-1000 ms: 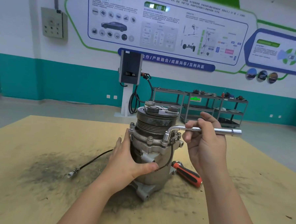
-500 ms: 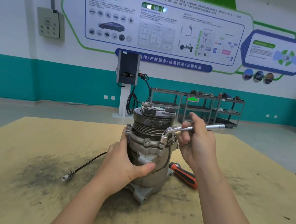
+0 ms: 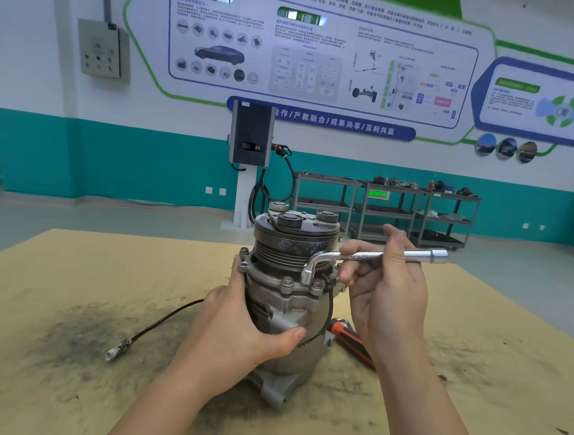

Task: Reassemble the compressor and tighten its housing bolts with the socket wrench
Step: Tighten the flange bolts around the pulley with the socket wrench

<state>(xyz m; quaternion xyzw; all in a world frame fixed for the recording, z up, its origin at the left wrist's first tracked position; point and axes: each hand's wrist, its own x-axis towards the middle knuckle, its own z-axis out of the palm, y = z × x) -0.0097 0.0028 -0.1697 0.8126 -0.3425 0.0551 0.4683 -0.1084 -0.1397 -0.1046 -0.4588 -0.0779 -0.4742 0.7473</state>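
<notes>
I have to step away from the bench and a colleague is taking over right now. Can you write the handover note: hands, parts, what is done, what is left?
Left hand grips the side of the compressor, which stands upright on the table.
Right hand holds the L-shaped socket wrench, its short end down on a flange bolt at the front right.
Housing is together, with bolts seated around the flange.
How tight each bolt is cannot be told, so go round them all.
An orange-handled tool lies behind the right wrist; a black cable trails left.
</notes>
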